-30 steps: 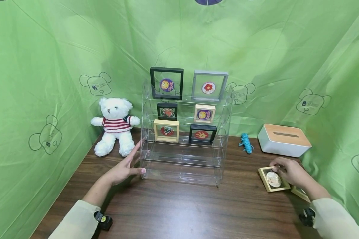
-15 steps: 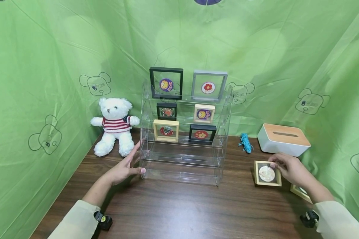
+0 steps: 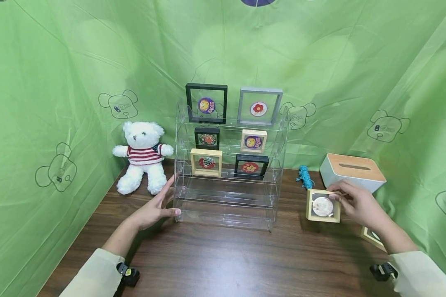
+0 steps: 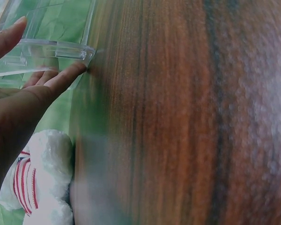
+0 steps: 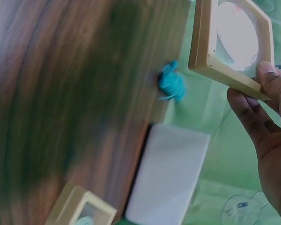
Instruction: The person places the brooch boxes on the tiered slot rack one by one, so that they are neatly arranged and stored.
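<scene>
My right hand (image 3: 357,205) pinches a light wooden display frame (image 3: 323,206) by its right side, thumb in front. A pale round piece shows behind the clear pane, and the right wrist view has the frame (image 5: 234,77) raised off the table. At the left side of a clear acrylic tiered rack (image 3: 226,222), my left hand (image 3: 157,210) touches the side panel with its fingers spread. The left wrist view puts the fingertips right at the rack's lower edge (image 4: 75,52). Several small frames stand on the rack's upper tiers, among them a black frame (image 3: 251,167) and a wooden frame (image 3: 206,163).
Left of the rack sits a white teddy bear (image 3: 143,152) in a striped shirt. A tissue box (image 3: 353,171) with a wooden lid and a blue cord bundle (image 3: 304,177) are at the back right. Another wooden frame (image 3: 372,238) lies partly under the right forearm.
My right hand has lifted the wooden frame off the table, moving it leftward and back and turning it upright. The left hand has stayed at the rack.
</scene>
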`<action>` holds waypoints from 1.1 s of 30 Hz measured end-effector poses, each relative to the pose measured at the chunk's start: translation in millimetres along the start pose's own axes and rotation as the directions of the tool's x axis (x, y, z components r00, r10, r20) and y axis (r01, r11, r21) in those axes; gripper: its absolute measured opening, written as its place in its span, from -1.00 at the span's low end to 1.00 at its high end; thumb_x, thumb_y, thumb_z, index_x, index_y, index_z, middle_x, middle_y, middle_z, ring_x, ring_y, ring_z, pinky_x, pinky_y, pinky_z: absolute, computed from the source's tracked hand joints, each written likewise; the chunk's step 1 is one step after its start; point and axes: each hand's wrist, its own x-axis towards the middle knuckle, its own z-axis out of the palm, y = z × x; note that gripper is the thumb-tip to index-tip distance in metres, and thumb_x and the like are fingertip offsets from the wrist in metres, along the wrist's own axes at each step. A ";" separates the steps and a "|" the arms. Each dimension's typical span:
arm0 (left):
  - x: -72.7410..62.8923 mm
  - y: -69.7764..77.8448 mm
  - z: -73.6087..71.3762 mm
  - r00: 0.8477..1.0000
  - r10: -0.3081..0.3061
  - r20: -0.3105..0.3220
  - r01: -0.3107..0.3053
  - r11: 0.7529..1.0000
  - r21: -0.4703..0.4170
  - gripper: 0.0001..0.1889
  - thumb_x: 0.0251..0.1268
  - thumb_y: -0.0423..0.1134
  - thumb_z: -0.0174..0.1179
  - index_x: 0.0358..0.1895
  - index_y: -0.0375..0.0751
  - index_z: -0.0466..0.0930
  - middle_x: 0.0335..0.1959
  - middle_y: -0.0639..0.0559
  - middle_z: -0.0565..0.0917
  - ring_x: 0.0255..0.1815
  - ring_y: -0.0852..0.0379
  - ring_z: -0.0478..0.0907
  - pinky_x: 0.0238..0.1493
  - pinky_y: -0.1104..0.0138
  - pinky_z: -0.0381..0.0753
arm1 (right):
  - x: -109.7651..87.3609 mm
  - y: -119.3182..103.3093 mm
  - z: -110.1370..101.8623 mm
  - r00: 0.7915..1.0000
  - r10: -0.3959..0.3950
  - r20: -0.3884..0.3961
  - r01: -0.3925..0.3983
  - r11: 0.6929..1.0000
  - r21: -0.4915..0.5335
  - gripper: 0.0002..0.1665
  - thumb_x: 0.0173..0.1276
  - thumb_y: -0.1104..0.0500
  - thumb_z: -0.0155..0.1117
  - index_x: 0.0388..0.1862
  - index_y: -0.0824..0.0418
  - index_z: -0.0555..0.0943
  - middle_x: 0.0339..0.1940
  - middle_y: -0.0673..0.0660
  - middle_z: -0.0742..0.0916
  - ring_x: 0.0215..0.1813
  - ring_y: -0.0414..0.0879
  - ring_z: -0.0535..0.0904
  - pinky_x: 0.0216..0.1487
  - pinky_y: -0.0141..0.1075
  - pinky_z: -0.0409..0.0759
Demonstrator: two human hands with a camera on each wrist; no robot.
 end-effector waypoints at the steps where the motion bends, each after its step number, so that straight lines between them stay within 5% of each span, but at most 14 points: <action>1: 0.0 0.0 0.0 1.000 0.000 0.001 0.000 1.000 -0.003 0.29 0.44 -0.39 0.43 0.85 0.41 -0.41 0.88 -0.28 -0.33 0.81 -0.62 -0.27 0.69 -0.43 -0.02 | 3.3 -3.5 -1.2 1.000 -0.006 -0.004 0.006 1.000 0.004 -0.47 0.07 0.63 0.62 -0.10 0.13 0.78 -0.19 -0.07 0.79 -0.25 -0.37 0.62 -0.20 -0.65 0.59; 17: 0.3 0.0 -0.5 1.000 -0.014 -0.009 0.014 1.000 -0.007 0.29 0.44 -0.39 0.44 0.85 0.41 -0.41 0.87 -0.33 -0.33 0.82 -0.62 -0.26 0.70 -0.43 -0.04 | 44.5 -55.5 -5.3 0.994 -0.077 -0.079 0.087 0.987 0.134 -0.37 0.03 0.72 0.57 0.01 0.19 0.80 -0.07 0.02 0.79 -0.05 -0.40 0.67 0.05 -0.67 0.69; 22: 0.3 -0.4 -0.3 1.000 -0.011 -0.007 0.011 1.000 -0.010 0.30 0.44 -0.39 0.44 0.85 0.39 -0.42 0.88 -0.28 -0.37 0.82 -0.61 -0.26 0.70 -0.42 -0.03 | 58.1 -64.9 -0.1 0.980 -0.148 -0.136 0.170 0.972 0.161 -0.86 0.60 0.25 0.42 0.02 0.27 0.81 -0.05 0.13 0.80 -0.03 -0.35 0.68 0.09 -0.68 0.68; 25: 0.2 -0.5 -0.5 1.000 -0.015 -0.008 0.015 1.000 -0.011 0.30 0.44 -0.38 0.44 0.84 0.42 -0.42 0.88 -0.31 -0.35 0.82 -0.61 -0.26 0.70 -0.43 -0.03 | 66.9 -71.4 4.0 0.967 -0.189 -0.169 0.218 0.960 0.175 -0.56 0.72 -0.05 0.26 0.03 0.32 0.81 -0.05 0.19 0.80 -0.06 -0.30 0.67 0.08 -0.70 0.66; 29: -0.2 -0.9 -0.7 1.000 -0.021 -0.011 0.021 1.000 -0.010 0.30 0.44 -0.38 0.44 0.84 0.43 -0.42 0.86 -0.38 -0.30 0.82 -0.61 -0.26 0.69 -0.45 -0.01 | 76.7 -81.0 9.0 0.960 -0.210 -0.185 0.246 0.949 0.199 -0.82 0.53 0.29 0.46 0.04 0.34 0.81 -0.05 0.21 0.81 -0.17 -0.28 0.63 -0.11 -0.69 0.62; 33: -0.4 -1.4 -0.5 1.000 -0.024 -0.012 0.024 1.000 -0.008 0.30 0.44 -0.37 0.44 0.85 0.40 -0.42 0.83 -0.47 -0.21 0.81 -0.62 -0.25 0.69 -0.44 -0.01 | 83.7 -89.7 13.5 0.967 -0.183 -0.177 0.221 0.948 0.229 -0.53 0.16 0.58 0.53 0.05 0.31 0.81 -0.05 0.18 0.81 -0.16 -0.25 0.67 -0.10 -0.67 0.68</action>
